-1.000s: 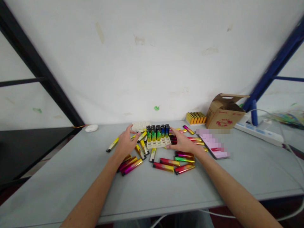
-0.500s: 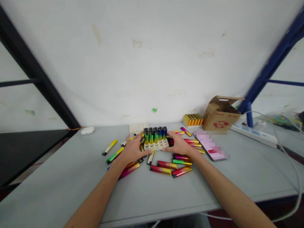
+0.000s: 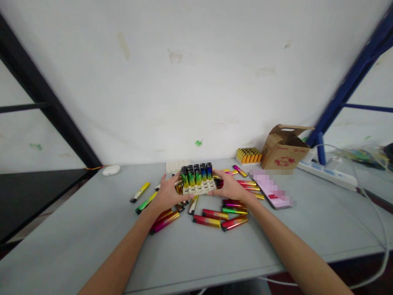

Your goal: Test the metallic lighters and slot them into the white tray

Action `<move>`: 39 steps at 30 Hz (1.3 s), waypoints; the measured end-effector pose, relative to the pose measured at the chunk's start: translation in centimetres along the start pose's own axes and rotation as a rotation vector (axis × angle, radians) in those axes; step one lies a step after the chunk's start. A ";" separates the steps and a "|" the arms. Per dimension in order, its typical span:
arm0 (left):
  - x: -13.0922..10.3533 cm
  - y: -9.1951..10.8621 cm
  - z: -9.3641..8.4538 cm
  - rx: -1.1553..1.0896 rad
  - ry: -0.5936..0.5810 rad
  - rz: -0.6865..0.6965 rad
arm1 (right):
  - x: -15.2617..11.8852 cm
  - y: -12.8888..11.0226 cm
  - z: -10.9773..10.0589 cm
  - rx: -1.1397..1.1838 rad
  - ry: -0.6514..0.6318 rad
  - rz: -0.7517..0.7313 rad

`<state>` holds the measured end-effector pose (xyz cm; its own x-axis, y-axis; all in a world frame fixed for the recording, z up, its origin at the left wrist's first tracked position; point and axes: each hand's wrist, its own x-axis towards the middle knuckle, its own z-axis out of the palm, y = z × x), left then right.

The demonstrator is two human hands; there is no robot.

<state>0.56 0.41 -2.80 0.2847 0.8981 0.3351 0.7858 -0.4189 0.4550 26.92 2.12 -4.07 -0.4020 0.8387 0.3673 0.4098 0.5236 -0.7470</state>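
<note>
Between my two hands is a cream slotted tray point(image 3: 202, 189), held by its ends and tilted a little, its right end higher. Several green and blue lighters point(image 3: 190, 178) with black tops stand upright in its back rows; slots along the front show bare. My left hand point(image 3: 168, 193) grips the left end, thumb along the front edge. At the right end, my right hand point(image 3: 231, 187) has its fingers behind and thumb in front. Loose lighters lie around and beneath, among them a red and yellow lighter point(image 3: 206, 221) and a yellow and white lighter point(image 3: 140, 192).
Against the wall lies another cream tray point(image 3: 177, 165). A block of orange lighters point(image 3: 249, 155) stands beside an open cardboard box point(image 3: 284, 149). To the right are a phone point(image 3: 272, 190), a power strip point(image 3: 328, 174) and white cables. A white case point(image 3: 111, 170) sits far left.
The tray has shifted slightly left and tipped, its left end now lower than the right. Both hands have moved with it, still holding its ends.
</note>
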 end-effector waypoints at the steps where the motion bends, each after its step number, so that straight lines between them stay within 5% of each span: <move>1: 0.0 0.1 -0.1 -0.011 0.017 0.001 | 0.0 -0.2 -0.1 0.007 -0.001 0.002; 20: 0.3 1.6 -0.2 -0.604 0.122 -0.151 | 1.5 -1.2 -0.7 0.283 -0.022 0.024; 39: -0.1 0.2 0.3 -0.252 0.004 -0.121 | 1.2 0.2 0.7 -0.126 -0.056 -0.081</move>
<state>0.84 0.30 -3.00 0.1951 0.9432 0.2689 0.6522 -0.3295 0.6827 26.02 3.12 -4.18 -0.4816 0.7851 0.3896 0.4723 0.6069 -0.6392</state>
